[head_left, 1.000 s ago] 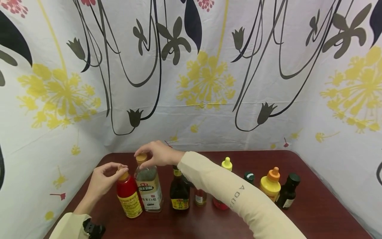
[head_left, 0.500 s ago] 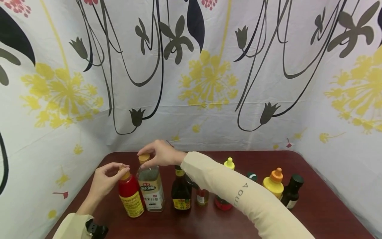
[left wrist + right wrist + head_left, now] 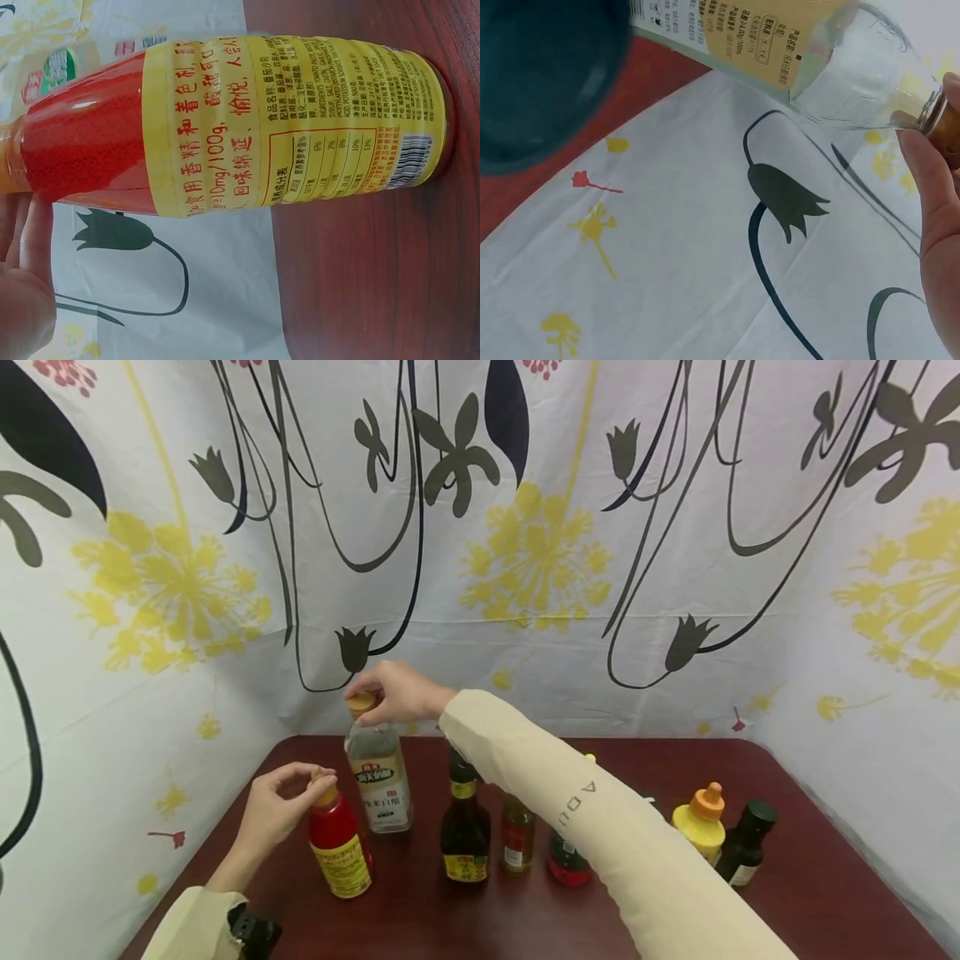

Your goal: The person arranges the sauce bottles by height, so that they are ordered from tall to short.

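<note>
2 grips, both pinching caps. Ref for all positions = red btl [image 3: 341,847], red body w/ yellow label, standing on dark red-brown counter [image 3: 405,931]. L grip [image 3: 279,810] pinches its orange cap [image 3: 326,792] betw thumb + fingers. L wrist view: red btl fills most of it, dense print on label, barcode [image 3: 409,160] near the base.

R grip [image 3: 397,693] pinches the orange-brown cap [image 3: 362,703] of the clear glass btl [image 3: 378,781]. That one's approx upright, behind + just R of red btl, w/ a cream/white label. Can't tell if its base touches the counter.

Others, going R from red btl: yellow-label dark btl [image 3: 467,835]; then slim btl w/ red + white label [image 3: 517,839]; then red-bottomed btl [image 3: 570,870], mostly hidden by the cream sleeve [image 3: 600,827] w/ printed letters. Well R of red btl: yellow squeeze btl [image 3: 700,831] w/ orange nozzle, then small dark btl [image 3: 745,843] at end of row.

Black wrist device [image 3: 253,931] on L arm, front-L of red btl. Floral cloth [image 3: 540,677] hangs behind red btl + the rest. R wrist view also has a dark-teal round thing [image 3: 547,82] up close, too blurry to ID.
</note>
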{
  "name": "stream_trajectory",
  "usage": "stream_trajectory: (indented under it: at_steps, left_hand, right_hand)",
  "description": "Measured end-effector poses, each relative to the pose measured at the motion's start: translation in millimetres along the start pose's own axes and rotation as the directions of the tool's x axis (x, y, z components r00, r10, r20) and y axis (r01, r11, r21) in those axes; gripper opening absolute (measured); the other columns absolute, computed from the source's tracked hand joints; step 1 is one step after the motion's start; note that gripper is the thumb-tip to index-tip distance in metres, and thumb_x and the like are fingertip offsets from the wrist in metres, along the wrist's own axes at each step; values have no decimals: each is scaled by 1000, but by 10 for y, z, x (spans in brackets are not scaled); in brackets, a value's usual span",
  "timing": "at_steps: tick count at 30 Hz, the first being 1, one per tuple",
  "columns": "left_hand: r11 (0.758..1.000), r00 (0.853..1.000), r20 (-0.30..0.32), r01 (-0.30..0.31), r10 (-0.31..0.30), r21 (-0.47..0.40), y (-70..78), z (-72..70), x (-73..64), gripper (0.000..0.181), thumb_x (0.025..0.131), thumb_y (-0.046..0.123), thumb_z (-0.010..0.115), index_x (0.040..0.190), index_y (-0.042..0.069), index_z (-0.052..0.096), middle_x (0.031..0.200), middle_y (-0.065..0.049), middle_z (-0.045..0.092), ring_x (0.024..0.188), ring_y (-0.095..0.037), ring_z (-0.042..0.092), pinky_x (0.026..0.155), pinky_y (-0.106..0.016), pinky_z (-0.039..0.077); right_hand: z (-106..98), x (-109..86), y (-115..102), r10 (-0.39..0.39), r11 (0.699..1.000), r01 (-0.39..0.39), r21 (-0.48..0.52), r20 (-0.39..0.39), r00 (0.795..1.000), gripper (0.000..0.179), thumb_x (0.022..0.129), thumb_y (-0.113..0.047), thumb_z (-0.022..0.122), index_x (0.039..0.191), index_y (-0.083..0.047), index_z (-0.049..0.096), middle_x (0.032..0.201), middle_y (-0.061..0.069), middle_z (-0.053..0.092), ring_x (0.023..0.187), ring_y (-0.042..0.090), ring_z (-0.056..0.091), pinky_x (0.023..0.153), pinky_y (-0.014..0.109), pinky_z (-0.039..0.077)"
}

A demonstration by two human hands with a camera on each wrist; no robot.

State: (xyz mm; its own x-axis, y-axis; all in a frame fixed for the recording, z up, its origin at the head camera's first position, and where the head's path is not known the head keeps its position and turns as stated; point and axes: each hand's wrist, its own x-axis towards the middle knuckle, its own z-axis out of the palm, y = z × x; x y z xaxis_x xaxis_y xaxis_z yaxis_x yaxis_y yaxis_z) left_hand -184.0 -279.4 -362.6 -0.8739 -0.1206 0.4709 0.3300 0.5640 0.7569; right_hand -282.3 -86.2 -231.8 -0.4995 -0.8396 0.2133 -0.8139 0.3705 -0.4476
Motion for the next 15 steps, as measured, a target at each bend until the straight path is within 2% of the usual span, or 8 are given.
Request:
stream_trajectory:
  at_steps: [3,6,7,10,13,14,15]
  left_hand:
    - [999,1000,-9,-10,10,-32,-23,22,11,16,80,22,67,86,7,67,91,-3,67,85,-4,55,69,-19,46]
    - [995,999,-16,-48,47,-83,-28,23,15,14,80,22,67,85,8,67,90,-2,67,84,-4,57,66,-18,47]
    - [984,996,-7,-86,86,-154,-255,55,44,16,80,24,66,86,9,67,91,-2,67,85,-5,57,67,-19,48]
    - [979,994,-12,-107,107,-171,-248,51,37,14,80,24,67,86,11,67,90,0,67,85,-3,58,65,-18,49]
    - [983,996,-16,-89,87,-162,-246,56,48,16,79,24,67,86,9,67,91,-3,67,86,-5,58,67,-19,50]
    - [994,999,-28,-46,43,-102,-25,25,18,14,79,21,68,84,8,66,89,-4,67,84,-3,58,64,-18,50]
    - [994,999,-28,-32,29,-102,-27,27,23,14,79,20,68,84,7,66,89,-4,67,84,-4,58,65,-19,50]
  right_hand:
    - [-23,92,31,23,999,-23,-49,-6,1000,35,79,-14,68,113,-8,61,104,3,60,83,9,55,70,15,44]
    - [-7,180,66,32,993,-33,-111,-11,999,36,80,-15,66,114,-8,60,105,3,59,84,9,54,69,15,43]
    - [14,210,80,35,992,-36,-120,-9,999,36,80,-15,66,115,-8,59,106,4,59,84,9,53,69,15,42]
    - [76,298,123,43,991,-44,-128,-15,999,36,81,-13,65,116,-7,58,107,5,58,86,11,52,68,16,42]
    - [131,369,156,79,990,-83,-110,-39,996,37,82,-12,64,118,-6,57,108,6,57,88,12,52,69,17,42]
    - [153,391,168,91,990,-96,-107,-48,995,38,81,-11,64,118,-6,56,108,6,57,89,13,52,70,17,42]
    - [175,409,176,105,989,-110,-103,-56,993,38,81,-11,64,118,-7,56,109,6,57,90,13,52,71,17,42]
